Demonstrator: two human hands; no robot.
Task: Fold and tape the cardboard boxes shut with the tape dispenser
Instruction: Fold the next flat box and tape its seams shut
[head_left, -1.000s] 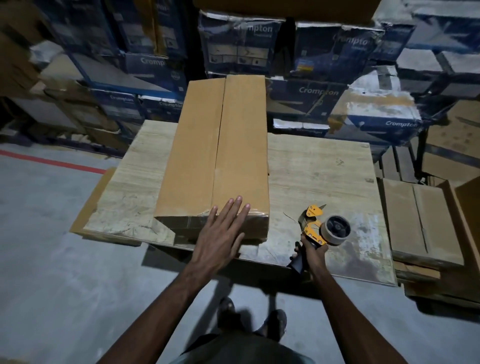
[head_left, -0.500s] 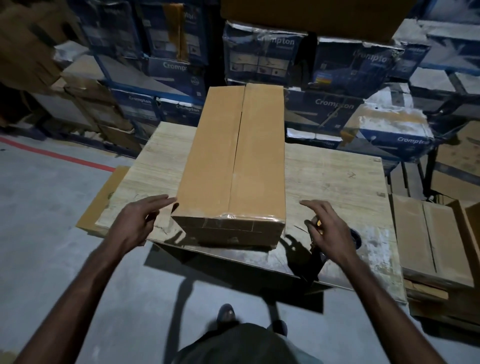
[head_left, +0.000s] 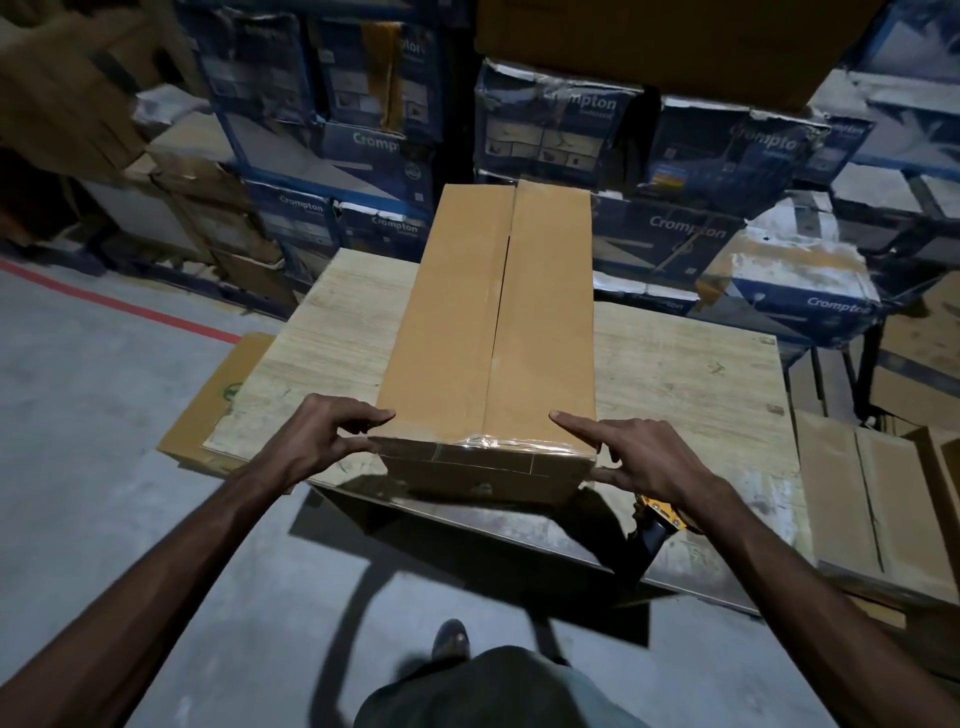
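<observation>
Plainly, the long cardboard box (head_left: 467, 332) lay lengthwise down the middle of the worktop (head_left: 675, 374), its near end at the near edge and its far end past the far edge. Its two top flaps met along a centre seam, and clear tape (head_left: 488, 442) crinkled over the near top edge.

The left hand (head_left: 317, 441) pinched the box's near left corner, curled fingers on the top edge and thumb just below. The right hand (head_left: 639, 462) was spread at the near right corner, forefinger straight on the top and thumb straight against the side low down; it gripped nothing.

The tape dispenser (head_left: 658, 514) lay on the worktop just right of the box, near the near edge. The right wrist covered most of it, so only a yellow part and the black handle showed.

Behind the worktop rose stacks of blue printed cartons (head_left: 670, 234), several torn. Flat cardboard boxes (head_left: 852, 493) sat piled beside the right edge, and a cardboard sheet (head_left: 218, 395) stuck out past the left edge. A red line (head_left: 119, 306) crossed the grey floor, and one shoe (head_left: 449, 639) showed below.
</observation>
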